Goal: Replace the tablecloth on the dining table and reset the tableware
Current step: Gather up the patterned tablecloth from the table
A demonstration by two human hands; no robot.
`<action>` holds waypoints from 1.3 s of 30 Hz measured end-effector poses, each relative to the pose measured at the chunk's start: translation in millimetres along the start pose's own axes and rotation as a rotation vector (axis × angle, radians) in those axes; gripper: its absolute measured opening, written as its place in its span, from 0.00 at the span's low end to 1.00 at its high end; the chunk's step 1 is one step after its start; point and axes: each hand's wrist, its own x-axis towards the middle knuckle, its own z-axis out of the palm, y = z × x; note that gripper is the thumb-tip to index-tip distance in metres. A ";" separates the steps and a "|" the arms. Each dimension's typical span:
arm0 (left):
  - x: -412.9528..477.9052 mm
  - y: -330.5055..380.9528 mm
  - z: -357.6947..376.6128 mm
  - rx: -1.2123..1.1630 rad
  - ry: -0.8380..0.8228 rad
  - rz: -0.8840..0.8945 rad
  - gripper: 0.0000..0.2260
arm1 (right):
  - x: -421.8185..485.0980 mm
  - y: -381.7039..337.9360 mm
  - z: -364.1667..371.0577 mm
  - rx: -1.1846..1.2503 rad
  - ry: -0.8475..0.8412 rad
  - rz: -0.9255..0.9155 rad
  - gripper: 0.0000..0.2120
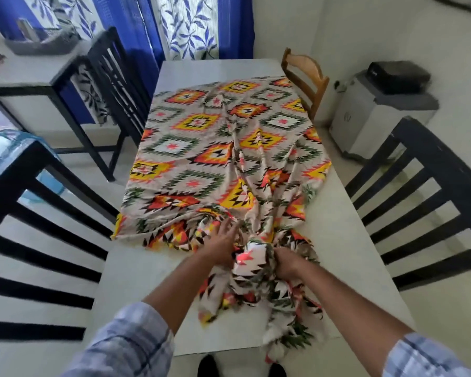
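Observation:
A patterned tablecloth (201,148) with orange, yellow and green diamonds lies partly spread over the white dining table (136,270). Its far part is flat; its near part is bunched into a crumpled heap that trails to the table's near edge. My left hand (223,242) lies on the bunched cloth with its fingers spread. My right hand (284,261) is closed on a gathered fold of the cloth just to the right. No tableware is on the table.
Black slatted chairs stand at the near left (38,240), far left (114,77) and right (430,202). A wooden chair (305,77) is at the far right corner. A side table with a grey tray (41,44) is at the left, a grey printer (378,110) at the right.

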 end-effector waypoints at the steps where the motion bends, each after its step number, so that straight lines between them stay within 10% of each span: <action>1: 4.2 -6.4 -7.1 0.109 0.005 0.001 0.42 | -0.5 -5.4 3.6 -0.045 -0.012 -0.004 0.24; 5: 10.8 -10.5 -17.5 0.161 -0.151 0.060 0.26 | -3.9 -9.9 -1.0 -0.131 0.010 -0.045 0.38; 10: -14.5 27.4 2.4 -0.305 -0.137 0.131 0.35 | 2.2 11.7 -27.4 0.217 0.070 -0.006 0.30; 16: -15.8 42.6 9.4 -0.088 -0.039 0.280 0.30 | -2.5 -6.2 -48.6 0.617 0.034 0.221 0.15; 23: 1.4 39.0 -53.9 0.112 1.031 0.145 0.30 | 19.6 -13.0 -103.8 0.257 1.255 0.128 0.15; 26: 6.9 25.3 -25.8 0.275 0.612 0.247 0.37 | 18.8 -18.1 -86.1 0.495 1.113 0.029 0.21; 29: 2.3 6.9 -3.6 -0.046 -0.042 0.225 0.39 | 27.5 13.1 -42.6 -0.033 0.708 -0.097 0.24; 34: 13.5 -9.6 -29.6 -0.058 0.382 -0.057 0.47 | 16.6 6.6 -44.0 -0.014 0.344 -0.046 0.30; 39: 32.6 -27.5 -35.5 -0.061 -0.024 -0.244 0.42 | 16.5 -12.6 -53.4 -0.216 0.239 0.025 0.54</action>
